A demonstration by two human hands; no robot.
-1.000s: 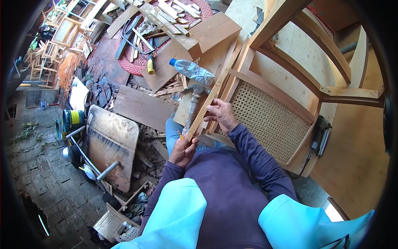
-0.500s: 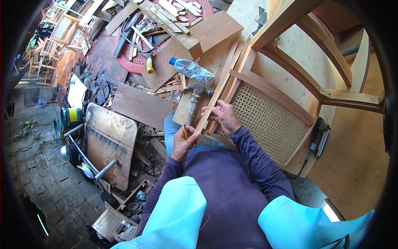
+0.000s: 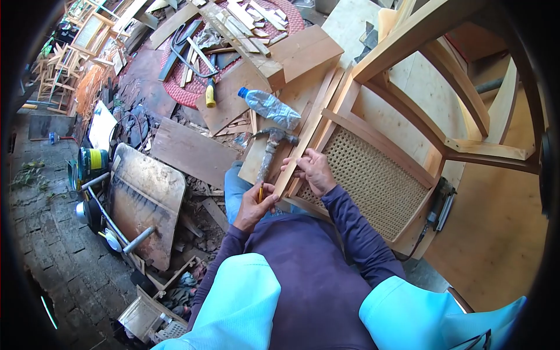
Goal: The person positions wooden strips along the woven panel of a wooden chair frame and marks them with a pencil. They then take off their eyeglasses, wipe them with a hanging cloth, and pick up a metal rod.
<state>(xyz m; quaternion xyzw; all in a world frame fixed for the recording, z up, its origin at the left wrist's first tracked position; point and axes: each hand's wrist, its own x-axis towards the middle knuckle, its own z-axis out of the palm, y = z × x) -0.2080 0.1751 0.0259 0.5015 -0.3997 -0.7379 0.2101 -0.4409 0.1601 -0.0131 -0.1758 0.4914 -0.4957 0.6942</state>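
Note:
My left hand (image 3: 254,204) is closed round the lower end of a long thin wooden strip (image 3: 302,143), with a yellow pencil (image 3: 261,193) between its fingers. Higher on the same strip, my right hand (image 3: 315,170) pinches it. The strip lies along the side of a wooden chair frame (image 3: 344,96), whose woven cane seat panel (image 3: 373,174) is to the right of my right hand. A hammer (image 3: 269,153) with a worn handle lies left of the strip, and a crumpled plastic bottle (image 3: 271,107) with a blue cap lies above it.
A black tool (image 3: 437,204) with a cable sits right of the cane panel. A yellow-handled tool (image 3: 210,94) and wood scraps (image 3: 245,26) lie at the upper left. On the left are a worn board (image 3: 146,198) with metal legs and a bucket (image 3: 93,160).
The wooden strip has shifted right against the chair frame and both hands have moved with it. The pencil has turned more upright. The view has shifted slightly.

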